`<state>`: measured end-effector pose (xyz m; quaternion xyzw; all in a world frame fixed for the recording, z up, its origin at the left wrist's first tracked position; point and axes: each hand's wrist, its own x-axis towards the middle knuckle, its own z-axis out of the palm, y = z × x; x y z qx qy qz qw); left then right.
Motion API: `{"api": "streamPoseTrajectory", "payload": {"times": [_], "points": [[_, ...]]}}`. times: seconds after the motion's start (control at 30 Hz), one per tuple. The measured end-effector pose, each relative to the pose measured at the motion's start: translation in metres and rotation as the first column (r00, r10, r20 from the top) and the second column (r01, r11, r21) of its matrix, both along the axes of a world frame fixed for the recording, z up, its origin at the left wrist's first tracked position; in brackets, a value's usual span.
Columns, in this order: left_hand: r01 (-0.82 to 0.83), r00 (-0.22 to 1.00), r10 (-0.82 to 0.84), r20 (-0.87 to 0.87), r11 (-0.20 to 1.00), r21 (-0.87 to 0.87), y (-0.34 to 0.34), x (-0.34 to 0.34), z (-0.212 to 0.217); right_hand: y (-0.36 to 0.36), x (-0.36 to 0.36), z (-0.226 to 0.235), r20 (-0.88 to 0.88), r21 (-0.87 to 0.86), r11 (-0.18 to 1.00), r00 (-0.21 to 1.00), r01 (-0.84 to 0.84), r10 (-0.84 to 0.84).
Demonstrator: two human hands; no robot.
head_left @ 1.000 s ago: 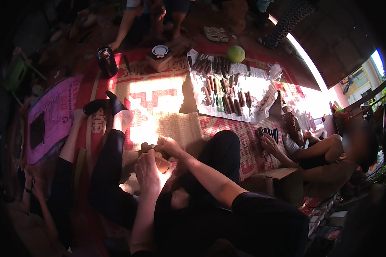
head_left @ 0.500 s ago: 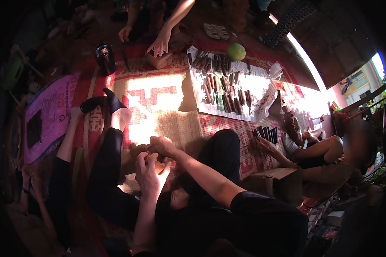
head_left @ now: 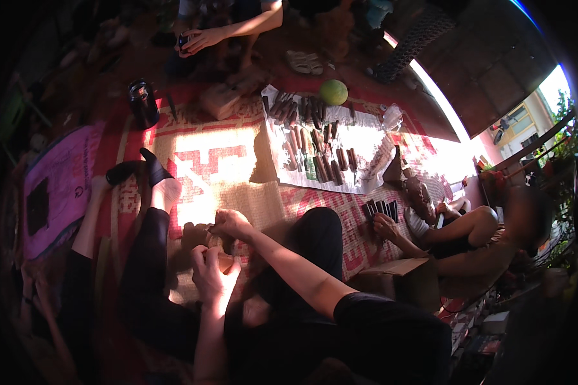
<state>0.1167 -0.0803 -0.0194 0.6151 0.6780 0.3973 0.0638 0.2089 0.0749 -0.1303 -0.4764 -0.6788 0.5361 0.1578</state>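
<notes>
My left hand (head_left: 213, 277) is closed around a small tan-brown object (head_left: 225, 261), whose kind I cannot make out; its thumb and fingers curl over the sides. Just above it, my right hand (head_left: 231, 224) has its fingers pinched together at the far end of the left hand's work. What the right fingers pinch is too small and shaded to name. Both hands are over the woven mat (head_left: 257, 199), between my bent knee (head_left: 318, 234) and another person's outstretched leg and dark-socked foot (head_left: 155, 168).
Several brown-handled knives (head_left: 331, 170) lie on a white sheet (head_left: 359, 131) beside a round green fruit (head_left: 333, 92). A dark jar (head_left: 143, 106) and brown block (head_left: 219, 101) stand at the far side. At right, a co-worker's hand (head_left: 386, 226) holds dark strips near a cardboard box (head_left: 392, 269).
My view has shifted slightly. My right hand has drawn a little farther from my left. The far person's hand has left the brown block, and their hands now hold a small dark thing.
</notes>
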Motion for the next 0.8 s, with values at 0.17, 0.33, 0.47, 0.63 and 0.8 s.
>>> {"api": "streamPoseTrajectory", "payload": {"times": [0.17, 0.33, 0.47, 0.63, 0.8], "points": [[-0.047, 0.999, 0.047, -0.004, 0.997, 0.058, 0.007, -0.002, -0.002, -0.004, -0.02, 0.013, 0.244, 0.096, 0.989, 0.96, 0.115, -0.135], [-0.014, 1.0, 0.014, -0.01, 0.998, 0.054, 0.008, 0.004, 0.002, 0.006, -0.017, -0.012, 0.224, 0.167, 0.938, 0.915, 0.305, -0.337], [-0.006, 0.999, 0.01, -0.048, 0.997, 0.073, 0.004, 0.007, 0.001, -0.001, -0.004, 0.012, 0.117, 0.102, 0.955, 0.951, 0.277, -0.288], [0.099, 0.991, -0.095, -0.089, 0.994, 0.041, 0.006, 0.021, 0.003, -0.015, 0.017, 0.004, 0.163, 0.245, 0.938, 0.944, 0.244, -0.288], [0.142, 0.986, -0.14, -0.087, 0.99, 0.018, 0.005, 0.026, 0.0, 0.0, 0.024, -0.022, 0.112, 0.416, 0.837, 0.893, 0.357, -0.436]]}}
